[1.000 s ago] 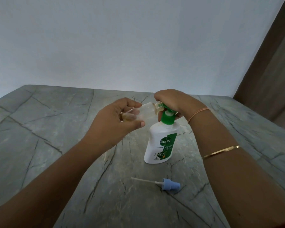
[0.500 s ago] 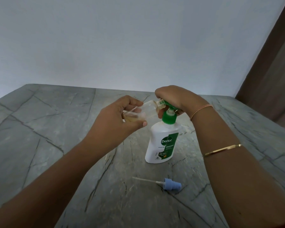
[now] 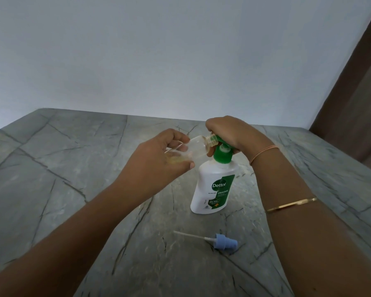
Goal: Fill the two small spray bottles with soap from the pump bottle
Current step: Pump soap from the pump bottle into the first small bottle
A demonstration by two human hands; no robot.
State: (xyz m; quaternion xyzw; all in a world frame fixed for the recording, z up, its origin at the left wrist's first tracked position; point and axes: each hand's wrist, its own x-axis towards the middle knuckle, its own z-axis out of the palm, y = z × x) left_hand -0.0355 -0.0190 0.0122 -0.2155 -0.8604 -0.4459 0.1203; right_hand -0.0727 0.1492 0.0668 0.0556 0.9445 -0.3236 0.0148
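Note:
A white pump bottle [image 3: 212,189] with a green label and green pump collar stands upright at the table's middle. My right hand [image 3: 229,133] lies over its green pump head, fingers curled round it. My left hand [image 3: 159,161] grips a small clear spray bottle [image 3: 198,146], tilted on its side with its open threaded neck against the pump's spout. A little yellowish soap sits in the bottle's low end by my palm. The bottle's blue spray cap [image 3: 224,242] with its white dip tube lies loose on the table, nearer to me. Only one small bottle is in sight.
The grey stone-patterned table [image 3: 73,189] runs back to a plain white wall. A brown panel [image 3: 356,103] stands at the right edge. Bangles sit on my right forearm.
Both hands and the small bottle have stayed at the pump. The view shifted slightly, and my right hand sits a bit lower on the pump head than a second ago.

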